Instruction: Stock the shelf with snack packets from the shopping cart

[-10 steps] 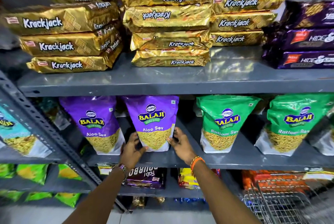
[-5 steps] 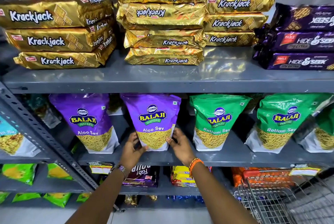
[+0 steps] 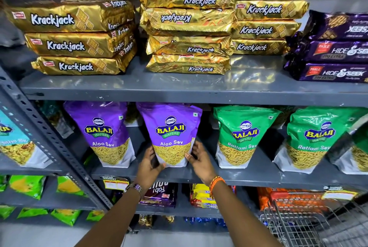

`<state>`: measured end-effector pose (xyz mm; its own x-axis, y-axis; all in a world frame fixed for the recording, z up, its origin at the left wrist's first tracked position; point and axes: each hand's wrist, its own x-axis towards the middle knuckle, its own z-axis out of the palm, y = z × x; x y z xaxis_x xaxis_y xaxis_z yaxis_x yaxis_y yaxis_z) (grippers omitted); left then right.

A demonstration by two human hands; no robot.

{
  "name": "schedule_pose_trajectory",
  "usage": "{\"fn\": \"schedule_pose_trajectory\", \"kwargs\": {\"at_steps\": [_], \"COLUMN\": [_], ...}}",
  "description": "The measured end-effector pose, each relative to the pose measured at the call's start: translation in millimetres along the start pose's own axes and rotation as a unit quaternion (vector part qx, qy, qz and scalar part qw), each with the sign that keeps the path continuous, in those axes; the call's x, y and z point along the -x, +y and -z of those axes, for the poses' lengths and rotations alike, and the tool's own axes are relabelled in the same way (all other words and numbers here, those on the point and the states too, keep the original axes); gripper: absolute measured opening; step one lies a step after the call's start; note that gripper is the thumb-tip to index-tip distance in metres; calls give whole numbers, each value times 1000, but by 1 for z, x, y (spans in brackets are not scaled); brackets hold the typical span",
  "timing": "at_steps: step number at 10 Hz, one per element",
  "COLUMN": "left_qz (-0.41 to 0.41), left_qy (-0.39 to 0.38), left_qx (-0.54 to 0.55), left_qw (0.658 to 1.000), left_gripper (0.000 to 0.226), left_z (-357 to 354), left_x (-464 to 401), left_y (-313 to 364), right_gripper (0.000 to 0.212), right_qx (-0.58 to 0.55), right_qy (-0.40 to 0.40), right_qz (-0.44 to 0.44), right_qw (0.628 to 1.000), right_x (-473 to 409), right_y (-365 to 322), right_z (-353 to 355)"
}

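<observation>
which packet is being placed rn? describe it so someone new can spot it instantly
Find the grey middle shelf, under the gold Krackjack stacks. Four upright Balaji pouches front it; take the second from the left, a purple Aloo Sev pouch. Unlike its purple twin, the left hand and right hand flank its base.

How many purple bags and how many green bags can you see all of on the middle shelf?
Purple Aloo Sev bags: 2
Green Ratlami Sev bags: 2
Total: 4
Another green bag at the right edge is cut off, so it is not counted.
</observation>
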<state>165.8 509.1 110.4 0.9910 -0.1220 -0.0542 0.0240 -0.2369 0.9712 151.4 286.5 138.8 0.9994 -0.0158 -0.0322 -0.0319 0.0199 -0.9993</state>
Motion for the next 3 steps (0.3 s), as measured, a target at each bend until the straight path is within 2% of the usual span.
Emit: {"fn": "schedule_pose_trajectory", "kwargs": {"at_steps": [1, 2, 3], "left_qz": [-52, -103, -230], "left_qy": [112, 234, 268], "left_qx": [-90, -150, -185], "left_qw": [988, 955, 917], "left_gripper": [82, 72, 68], "left_z": [-8, -18, -35], "left_x": [30, 58, 80], "left_y": [26, 46, 85], "right_gripper": [63, 57, 44], "right_qx": [-37, -43, -38], "right_qy": [36, 100, 239], "right_qz": [-10, 15, 63], "right_qw": [999, 994, 968], "right_x": [21, 48, 83], "right_y": [-14, -26, -51], "right_z": [2, -3, -11]}}
